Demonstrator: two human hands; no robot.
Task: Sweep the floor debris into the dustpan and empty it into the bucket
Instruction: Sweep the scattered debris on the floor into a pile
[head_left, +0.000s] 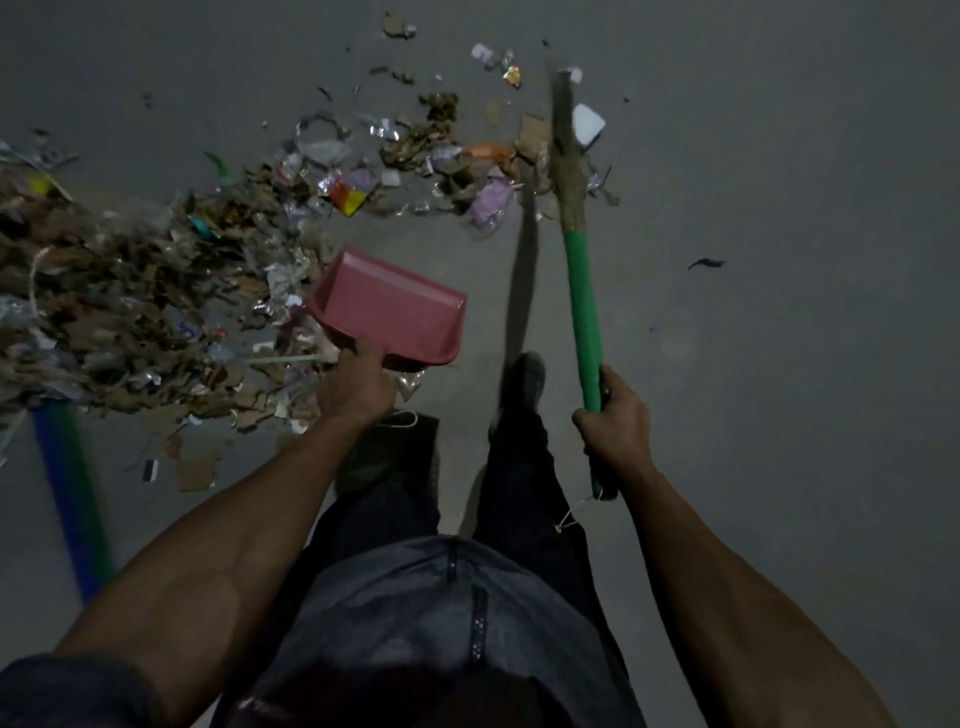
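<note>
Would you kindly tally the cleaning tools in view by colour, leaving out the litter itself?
Pink: 1, the dustpan gripped by the left hand.
Green: 1, the broom gripped by the right hand.
Blue and green: 1, a blurred handle lying at the left.
Total: 3

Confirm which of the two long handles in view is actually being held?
The green-handled broom, gripped by the right hand, bristles up in the debris. The blue-and-green handle at lower left lies untouched; the left hand holds the pink dustpan.
</note>
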